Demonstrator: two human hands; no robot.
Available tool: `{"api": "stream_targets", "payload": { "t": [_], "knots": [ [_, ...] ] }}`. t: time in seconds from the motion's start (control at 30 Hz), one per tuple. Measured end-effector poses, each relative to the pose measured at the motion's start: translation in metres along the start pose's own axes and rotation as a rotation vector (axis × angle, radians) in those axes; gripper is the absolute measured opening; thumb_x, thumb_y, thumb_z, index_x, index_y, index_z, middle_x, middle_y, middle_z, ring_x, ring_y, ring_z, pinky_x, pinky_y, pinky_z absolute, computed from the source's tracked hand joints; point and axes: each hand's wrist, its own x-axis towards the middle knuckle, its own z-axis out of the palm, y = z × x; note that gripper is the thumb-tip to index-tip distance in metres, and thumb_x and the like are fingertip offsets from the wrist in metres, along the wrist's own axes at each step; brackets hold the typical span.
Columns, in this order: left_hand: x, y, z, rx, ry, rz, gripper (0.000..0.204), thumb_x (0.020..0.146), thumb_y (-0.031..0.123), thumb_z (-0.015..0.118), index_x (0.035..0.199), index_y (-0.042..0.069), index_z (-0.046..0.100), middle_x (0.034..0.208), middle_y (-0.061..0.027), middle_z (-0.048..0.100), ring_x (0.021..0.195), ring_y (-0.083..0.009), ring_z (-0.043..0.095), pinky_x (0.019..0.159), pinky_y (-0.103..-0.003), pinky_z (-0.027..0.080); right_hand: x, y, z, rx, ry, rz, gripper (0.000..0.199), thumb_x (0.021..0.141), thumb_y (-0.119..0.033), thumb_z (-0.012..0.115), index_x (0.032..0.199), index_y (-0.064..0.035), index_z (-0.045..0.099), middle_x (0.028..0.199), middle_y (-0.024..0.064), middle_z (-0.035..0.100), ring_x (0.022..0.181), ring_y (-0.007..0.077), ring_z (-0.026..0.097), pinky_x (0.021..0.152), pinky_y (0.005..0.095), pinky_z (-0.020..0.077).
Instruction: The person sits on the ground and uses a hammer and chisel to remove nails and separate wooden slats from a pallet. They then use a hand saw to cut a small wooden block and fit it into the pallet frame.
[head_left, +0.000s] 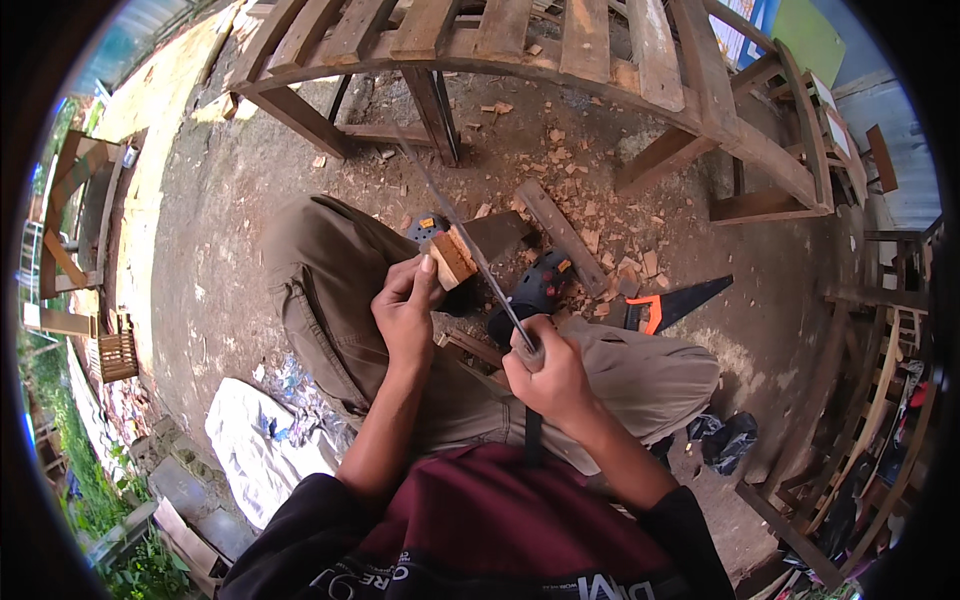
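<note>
Between the thumb and fingers of my left hand point(403, 308) is a small light-brown wood block point(456, 270), held up over my lap. My right hand point(552, 378) is wrapped round the handle of a machete point(480, 258), its long dark blade pointing up and away to the left. The blade is seen nearly edge-on and runs along the block's right side; I cannot tell whether it cuts into the wood. Most of the handle is hidden in my fist. Both hands are above my bent knees in brown trousers.
Many wood chips point(560, 155) litter the concrete floor ahead, around a wooden plank point(565, 235). A handsaw point(685, 302) with an orange and black handle lies to the right. Slatted wooden furniture point(500, 62) stands beyond. A white sack point(245, 440) is at left, a black plastic bag point(730, 442) at right.
</note>
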Motion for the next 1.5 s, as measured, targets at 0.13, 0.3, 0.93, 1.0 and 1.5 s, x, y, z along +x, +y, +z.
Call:
{"api": "stream_targets", "payload": {
  "t": [0.13, 0.3, 0.93, 1.0, 1.5],
  "knots": [
    [0.002, 0.003, 0.002, -0.026, 0.058, -0.026, 0.024, 0.096, 0.019, 0.070, 0.097, -0.004, 0.075, 0.108, -0.0054, 0.063, 0.086, -0.0083, 0.059, 0.064, -0.020, 0.047, 0.009, 0.002, 0.001, -0.256, -0.102, 0.184, 0.030, 0.082, -0.013, 0.065, 0.105, 0.0062, 0.061, 0.080, 0.0242, 0.069, 0.081, 0.0441, 0.069, 0.072, 0.0465, 0.0555],
    [0.013, -0.001, 0.010, -0.059, 0.015, -0.006, 0.025, 0.096, 0.019, 0.070, 0.100, -0.005, 0.074, 0.108, -0.0038, 0.063, 0.084, -0.0071, 0.057, 0.064, -0.021, 0.049, 0.001, -0.005, 0.003, 0.026, 0.095, -0.190, 0.027, 0.082, -0.013, 0.064, 0.102, 0.0044, 0.058, 0.072, 0.0217, 0.067, 0.072, 0.0442, 0.068, 0.063, 0.0455, 0.0544],
    [0.009, -0.006, 0.001, -0.144, -0.053, -0.029, 0.022, 0.098, 0.021, 0.066, 0.098, -0.001, 0.073, 0.106, 0.0008, 0.064, 0.095, -0.0101, 0.062, 0.080, -0.029, 0.058, 0.024, 0.002, 0.018, -0.244, -0.019, 0.113, 0.035, 0.082, -0.012, 0.065, 0.109, 0.0099, 0.059, 0.072, 0.0219, 0.067, 0.071, 0.0396, 0.069, 0.062, 0.0431, 0.0536],
    [0.007, -0.006, 0.002, -0.063, -0.034, -0.067, 0.022, 0.098, 0.018, 0.066, 0.096, -0.003, 0.073, 0.108, -0.0005, 0.062, 0.092, -0.0084, 0.060, 0.073, -0.025, 0.056, 0.017, -0.005, 0.016, -0.138, 0.020, -0.023, 0.035, 0.083, -0.012, 0.064, 0.109, 0.0096, 0.059, 0.071, 0.0213, 0.066, 0.070, 0.0386, 0.069, 0.061, 0.0427, 0.0536],
    [-0.001, -0.009, -0.004, -0.038, -0.096, -0.112, 0.027, 0.099, 0.019, 0.066, 0.093, -0.007, 0.068, 0.111, -0.0044, 0.059, 0.094, -0.0146, 0.065, 0.077, -0.031, 0.061, -0.006, 0.003, 0.020, -0.037, 0.071, -0.335, 0.025, 0.080, -0.008, 0.066, 0.100, 0.0029, 0.057, 0.064, 0.0186, 0.064, 0.065, 0.0389, 0.069, 0.061, 0.0467, 0.0548]
  ]
}}
